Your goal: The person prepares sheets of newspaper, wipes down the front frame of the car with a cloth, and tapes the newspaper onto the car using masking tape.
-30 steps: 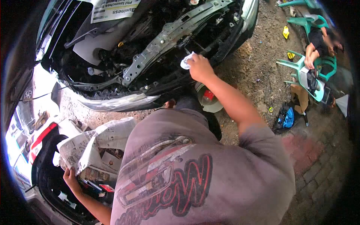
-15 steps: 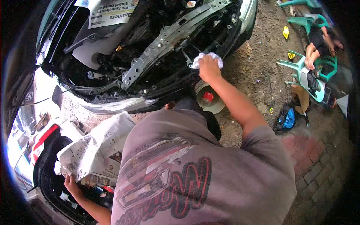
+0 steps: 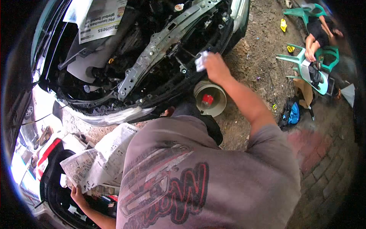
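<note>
My right hand [image 3: 217, 69] is closed around a crumpled white cloth [image 3: 201, 62], held at the front edge of a car's opened engine bay. Close to it lies the silver metal crossbar [image 3: 151, 53]. At the lower left, my left hand [image 3: 78, 197] pinches the edge of a newspaper sheet [image 3: 108, 154]. That sheet drapes over a black car part [image 3: 47, 183], with printed paper and small items beneath it. A bucket [image 3: 219, 100] holding a red item [image 3: 207, 99] stands below my right forearm.
More newspaper [image 3: 101, 24] covers part of the engine bay. At the right, a seated person [image 3: 318, 36] is among green plastic chairs [image 3: 305, 61]. Yellow objects [image 3: 283, 25] and a black and blue bag [image 3: 292, 113] lie on the rough ground.
The view has shifted, moving the car left and down. My right hand has turned and moved slightly forward with the cloth. My left hand keeps hold of the newspaper, whose folds have changed.
</note>
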`<action>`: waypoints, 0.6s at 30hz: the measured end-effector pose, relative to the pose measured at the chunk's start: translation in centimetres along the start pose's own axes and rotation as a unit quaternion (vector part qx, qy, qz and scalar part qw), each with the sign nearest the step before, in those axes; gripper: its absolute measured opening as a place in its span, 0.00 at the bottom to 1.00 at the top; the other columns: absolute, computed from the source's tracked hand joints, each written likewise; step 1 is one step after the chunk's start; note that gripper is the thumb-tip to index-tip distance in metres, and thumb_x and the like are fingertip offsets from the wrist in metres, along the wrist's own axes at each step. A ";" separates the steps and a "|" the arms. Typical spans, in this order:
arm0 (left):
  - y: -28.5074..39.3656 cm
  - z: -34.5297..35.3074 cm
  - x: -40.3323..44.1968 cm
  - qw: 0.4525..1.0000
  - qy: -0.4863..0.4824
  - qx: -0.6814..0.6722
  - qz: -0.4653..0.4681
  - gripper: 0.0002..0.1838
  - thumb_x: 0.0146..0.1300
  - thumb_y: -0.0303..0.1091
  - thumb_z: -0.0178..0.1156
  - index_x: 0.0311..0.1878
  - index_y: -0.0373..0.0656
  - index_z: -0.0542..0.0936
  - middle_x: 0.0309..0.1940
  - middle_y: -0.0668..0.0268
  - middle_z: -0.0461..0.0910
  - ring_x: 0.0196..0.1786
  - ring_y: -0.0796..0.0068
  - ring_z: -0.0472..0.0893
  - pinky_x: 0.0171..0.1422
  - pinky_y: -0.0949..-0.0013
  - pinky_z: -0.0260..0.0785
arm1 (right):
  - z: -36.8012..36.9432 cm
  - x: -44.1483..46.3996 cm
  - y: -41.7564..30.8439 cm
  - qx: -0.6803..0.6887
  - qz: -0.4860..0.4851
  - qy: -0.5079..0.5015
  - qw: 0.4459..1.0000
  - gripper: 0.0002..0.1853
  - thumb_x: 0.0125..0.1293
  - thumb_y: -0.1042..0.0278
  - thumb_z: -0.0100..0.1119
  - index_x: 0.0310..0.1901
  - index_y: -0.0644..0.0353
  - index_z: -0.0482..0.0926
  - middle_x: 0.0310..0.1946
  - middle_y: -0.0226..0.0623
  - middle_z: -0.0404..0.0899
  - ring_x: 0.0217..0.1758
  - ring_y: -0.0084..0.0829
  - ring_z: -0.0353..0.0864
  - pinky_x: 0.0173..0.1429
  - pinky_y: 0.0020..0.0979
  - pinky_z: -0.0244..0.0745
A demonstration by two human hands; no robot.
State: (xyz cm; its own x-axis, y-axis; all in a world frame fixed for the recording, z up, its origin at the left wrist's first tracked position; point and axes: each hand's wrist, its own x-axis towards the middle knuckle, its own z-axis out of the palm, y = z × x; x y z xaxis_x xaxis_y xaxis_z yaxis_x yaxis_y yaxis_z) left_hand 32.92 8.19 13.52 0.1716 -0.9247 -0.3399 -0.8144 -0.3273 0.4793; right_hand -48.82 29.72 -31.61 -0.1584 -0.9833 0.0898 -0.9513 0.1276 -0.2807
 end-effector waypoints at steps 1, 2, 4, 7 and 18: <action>-0.4 -0.1 0.1 1.000 0.000 0.015 0.013 0.11 0.74 0.28 0.63 0.51 0.30 0.88 0.38 0.72 0.86 0.39 0.82 0.79 0.46 0.72 0.72 | 0.0 -0.7 -0.5 0.014 -0.064 0.017 0.998 0.11 0.66 0.70 0.58 0.47 0.53 0.85 0.50 0.38 0.81 0.66 0.43 0.76 0.71 0.51 0.70; -0.4 -0.7 0.1 1.000 0.001 0.017 0.015 0.11 0.74 0.28 0.63 0.51 0.30 0.88 0.38 0.72 0.86 0.39 0.82 0.79 0.46 0.72 0.72 | 0.1 -1.1 -1.0 0.031 -0.126 0.033 0.991 0.09 0.66 0.69 0.57 0.43 0.53 0.86 0.46 0.39 0.81 0.62 0.43 0.77 0.68 0.48 0.72; 1.8 0.0 -0.9 0.999 -0.021 0.034 0.010 0.12 0.73 0.29 0.64 0.51 0.29 0.87 0.39 0.71 0.86 0.39 0.82 0.79 0.47 0.72 0.72 | -1.1 -0.6 1.4 0.002 -0.034 -0.074 0.997 0.08 0.66 0.69 0.58 0.42 0.55 0.85 0.43 0.40 0.81 0.59 0.44 0.78 0.68 0.49 0.71; 2.9 1.4 -1.6 1.000 -0.004 0.018 0.003 0.12 0.72 0.29 0.65 0.50 0.29 0.88 0.39 0.71 0.87 0.39 0.81 0.80 0.48 0.72 0.73 | -2.9 2.4 5.9 -0.027 0.020 0.150 0.988 0.08 0.64 0.71 0.58 0.42 0.59 0.84 0.46 0.42 0.83 0.56 0.48 0.79 0.66 0.50 0.72; 6.0 1.6 -1.4 0.998 -0.034 0.042 0.016 0.10 0.74 0.26 0.64 0.52 0.31 0.87 0.41 0.71 0.88 0.41 0.81 0.81 0.50 0.71 0.74 | -1.6 4.4 8.6 -0.114 0.090 0.104 0.984 0.06 0.64 0.70 0.58 0.39 0.53 0.84 0.42 0.35 0.78 0.53 0.42 0.77 0.63 0.48 0.68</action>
State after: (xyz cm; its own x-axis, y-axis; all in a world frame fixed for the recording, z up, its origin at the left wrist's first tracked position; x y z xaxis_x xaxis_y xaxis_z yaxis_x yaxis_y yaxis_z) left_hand 26.94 7.78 15.60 0.1102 -0.9181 -0.3808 -0.8628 -0.2786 0.4218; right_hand -58.07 26.72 -32.10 -0.3586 -0.8968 0.2591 -0.9335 0.3469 -0.0910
